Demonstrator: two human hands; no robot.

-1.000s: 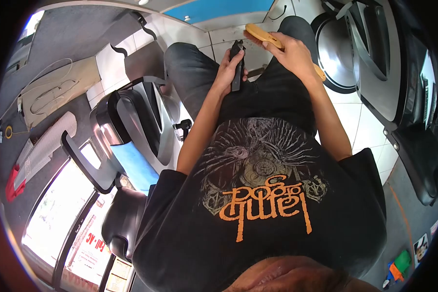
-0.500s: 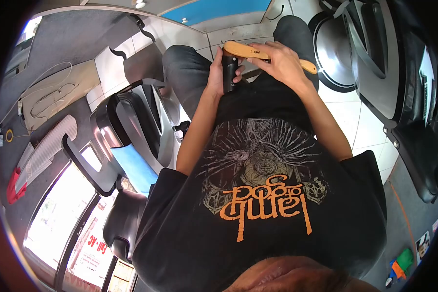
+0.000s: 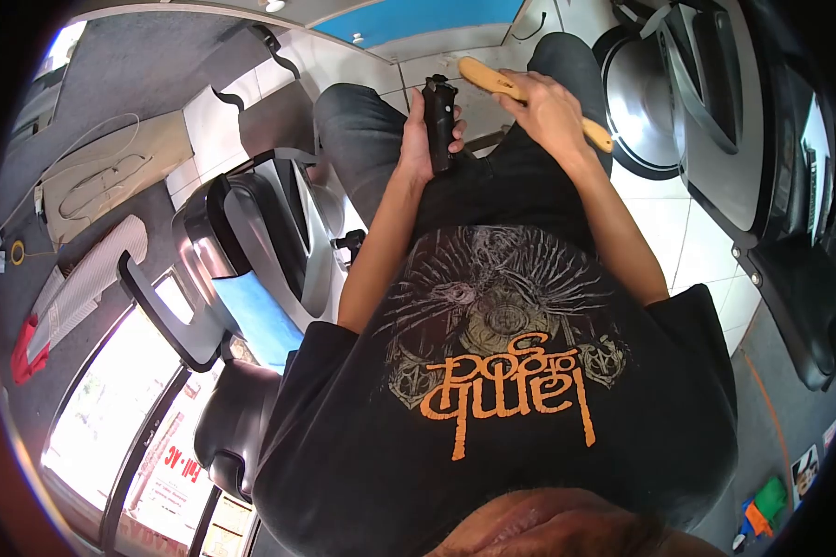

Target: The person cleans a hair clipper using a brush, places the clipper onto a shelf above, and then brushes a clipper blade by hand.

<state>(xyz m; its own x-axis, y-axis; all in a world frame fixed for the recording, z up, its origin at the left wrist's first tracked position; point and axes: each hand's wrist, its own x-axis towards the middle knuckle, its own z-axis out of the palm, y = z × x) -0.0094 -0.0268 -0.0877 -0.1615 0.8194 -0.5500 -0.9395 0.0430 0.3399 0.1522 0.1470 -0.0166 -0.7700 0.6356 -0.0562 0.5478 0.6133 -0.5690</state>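
Note:
Upright in my left hand (image 3: 418, 144) is a black hair clipper (image 3: 439, 121), its head end pointing away from me. The fingers wrap round its body above my lap. To the right of it, my right hand (image 3: 550, 113) grips a long wooden brush (image 3: 486, 77) with a light tan back. The brush lies slantwise, its handle end (image 3: 597, 135) sticking out past my wrist. Its bristles mostly face away from view. A small gap separates the brush from the clipper.
Black and grey salon chairs stand on my left (image 3: 260, 232) and right (image 3: 724, 121). A round metal chair base (image 3: 636, 102) sits on the tiled floor near my right knee. A blue cloth (image 3: 255, 316) hangs on the left chair. Ahead is a blue-fronted cabinet (image 3: 418, 20).
The brush has moved off the clipper's top, shifting up and to the right with my right hand. The clipper's head now shows. My left hand has barely moved.

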